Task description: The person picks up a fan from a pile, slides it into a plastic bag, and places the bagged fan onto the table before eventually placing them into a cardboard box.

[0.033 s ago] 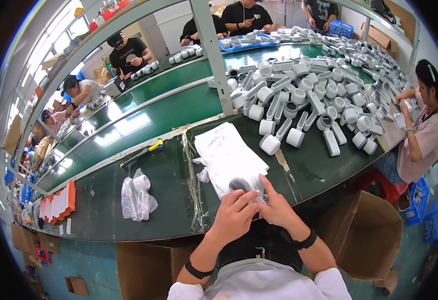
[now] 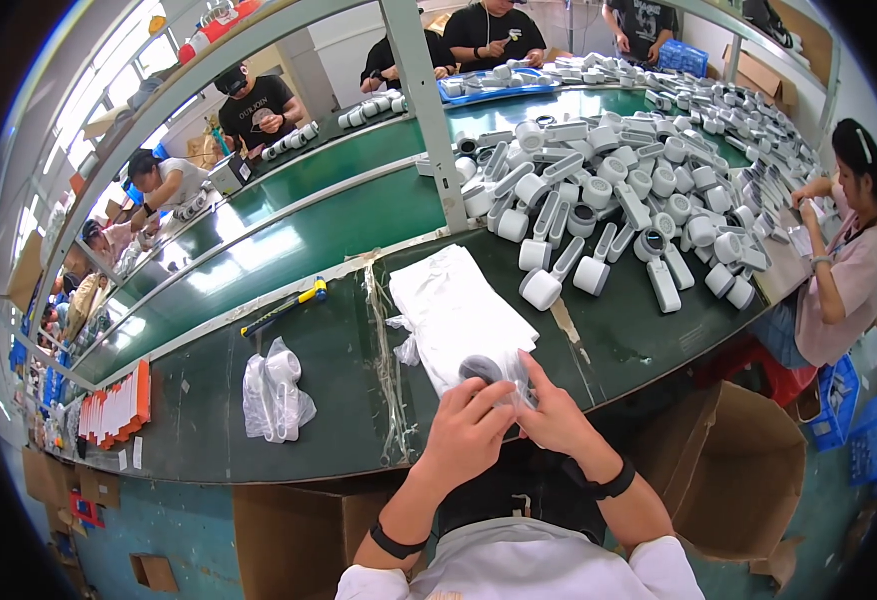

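Observation:
At the table's near edge my left hand [image 2: 467, 430] and my right hand [image 2: 559, 415] are closed around a handheld device with a dark round face [image 2: 479, 370]. Clear plastic film wraps about it, bunched between my fingers; its lower part is hidden by my hands. Just beyond lies a stack of flat white plastic bags [image 2: 459, 300], partly beneath the device. To the left, white devices in a clear bag [image 2: 281, 390] rest on the dark green tabletop [image 2: 199, 420]. A big heap of white-and-grey handheld devices [image 2: 599, 190] spreads over the table at the far right.
A yellow-headed hammer [image 2: 289, 305] lies left of the bags, near orange-and-white cards [image 2: 119, 405]. A metal post [image 2: 424, 120] rises from the table. Cardboard boxes [image 2: 729, 470] stand below at either side. A co-worker in pink [image 2: 829, 270] sits at right; several others work across the table.
Hardly anything differs: my fingers shift slightly on the film around the device. Everything else stays in place.

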{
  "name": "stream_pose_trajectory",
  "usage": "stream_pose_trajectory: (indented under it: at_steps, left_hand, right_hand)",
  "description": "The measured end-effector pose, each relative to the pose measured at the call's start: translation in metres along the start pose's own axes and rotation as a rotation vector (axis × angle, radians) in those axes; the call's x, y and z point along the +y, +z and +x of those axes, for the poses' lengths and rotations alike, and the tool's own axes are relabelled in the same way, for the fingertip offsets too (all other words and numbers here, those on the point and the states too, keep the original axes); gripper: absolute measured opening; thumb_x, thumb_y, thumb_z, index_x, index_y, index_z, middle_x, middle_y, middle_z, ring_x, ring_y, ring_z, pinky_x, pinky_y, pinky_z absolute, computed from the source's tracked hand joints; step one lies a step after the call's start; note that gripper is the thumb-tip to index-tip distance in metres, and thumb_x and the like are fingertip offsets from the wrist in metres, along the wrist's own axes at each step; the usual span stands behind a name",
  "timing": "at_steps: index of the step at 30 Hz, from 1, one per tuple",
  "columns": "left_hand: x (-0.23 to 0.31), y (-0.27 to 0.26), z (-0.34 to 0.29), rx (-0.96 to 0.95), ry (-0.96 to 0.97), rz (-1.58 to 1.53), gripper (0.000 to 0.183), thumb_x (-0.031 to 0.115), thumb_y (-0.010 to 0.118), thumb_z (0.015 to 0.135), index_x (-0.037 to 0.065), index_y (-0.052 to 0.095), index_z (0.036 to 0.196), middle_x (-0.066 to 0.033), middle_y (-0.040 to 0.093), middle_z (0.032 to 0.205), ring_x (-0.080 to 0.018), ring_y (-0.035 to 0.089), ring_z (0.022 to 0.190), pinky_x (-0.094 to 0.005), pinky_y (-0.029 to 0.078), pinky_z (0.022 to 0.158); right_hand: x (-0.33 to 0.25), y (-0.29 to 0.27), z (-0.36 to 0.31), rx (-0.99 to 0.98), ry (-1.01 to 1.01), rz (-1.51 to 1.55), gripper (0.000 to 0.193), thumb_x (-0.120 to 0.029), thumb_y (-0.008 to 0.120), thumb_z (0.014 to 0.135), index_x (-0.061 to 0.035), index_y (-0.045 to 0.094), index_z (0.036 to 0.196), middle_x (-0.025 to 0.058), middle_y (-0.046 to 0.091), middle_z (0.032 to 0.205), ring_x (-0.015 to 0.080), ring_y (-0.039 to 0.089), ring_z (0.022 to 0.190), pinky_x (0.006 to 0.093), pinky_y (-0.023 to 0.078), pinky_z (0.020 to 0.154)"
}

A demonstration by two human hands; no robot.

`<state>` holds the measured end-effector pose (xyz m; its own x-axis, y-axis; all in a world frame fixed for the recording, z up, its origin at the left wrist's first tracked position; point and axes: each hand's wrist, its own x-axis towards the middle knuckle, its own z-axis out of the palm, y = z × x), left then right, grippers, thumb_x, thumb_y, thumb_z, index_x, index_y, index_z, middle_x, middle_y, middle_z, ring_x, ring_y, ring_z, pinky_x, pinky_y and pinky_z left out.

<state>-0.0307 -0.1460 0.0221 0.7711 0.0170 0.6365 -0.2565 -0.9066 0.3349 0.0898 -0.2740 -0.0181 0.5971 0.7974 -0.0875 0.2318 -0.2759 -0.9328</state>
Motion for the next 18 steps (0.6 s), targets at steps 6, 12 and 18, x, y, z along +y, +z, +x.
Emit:
stream_pose_trajectory:
  at_steps: [6, 12, 18]
  left_hand:
    - [0.006, -0.006, 0.006, 0.188, -0.192, -0.028, 0.021, 0.008, 0.075, 0.075, 0.005, 0.063, 0.091, -0.0089, 0.064, 0.103, -0.0314, 0.058, 0.095, -0.0401, 0.046, 0.082]
    - [-0.002, 0.001, 0.003, 0.166, -0.132, 0.102, 0.016, 0.002, 0.071, 0.074, 0.007, 0.067, 0.089, -0.0037, 0.066, 0.097, -0.0276, 0.060, 0.090, -0.0388, 0.047, 0.078]
    - [0.004, 0.003, -0.004, 0.015, -0.028, -0.149, 0.018, -0.002, 0.070, 0.074, 0.006, 0.067, 0.090, -0.0042, 0.067, 0.098, -0.0260, 0.062, 0.087, -0.0370, 0.050, 0.078]
  right_hand:
    - [-0.019, -0.004, -0.007, -0.008, -0.068, -0.287, 0.084, -0.035, 0.063, 0.088, -0.0056, 0.016, 0.152, 0.0269, 0.065, 0.075, 0.0476, 0.064, 0.073, 0.0512, 0.050, 0.066]
    - [-0.021, 0.001, -0.003, 0.026, -0.005, -0.347, 0.090, -0.023, 0.066, 0.084, -0.0104, 0.011, 0.154, 0.0206, 0.066, 0.078, 0.0432, 0.065, 0.073, 0.0438, 0.050, 0.065]
    - [-0.009, -0.002, 0.002, 0.091, -0.076, -0.097, 0.077, -0.014, 0.064, 0.085, -0.0052, 0.023, 0.150, 0.0152, 0.068, 0.082, 0.0291, 0.068, 0.073, 0.0386, 0.051, 0.065]
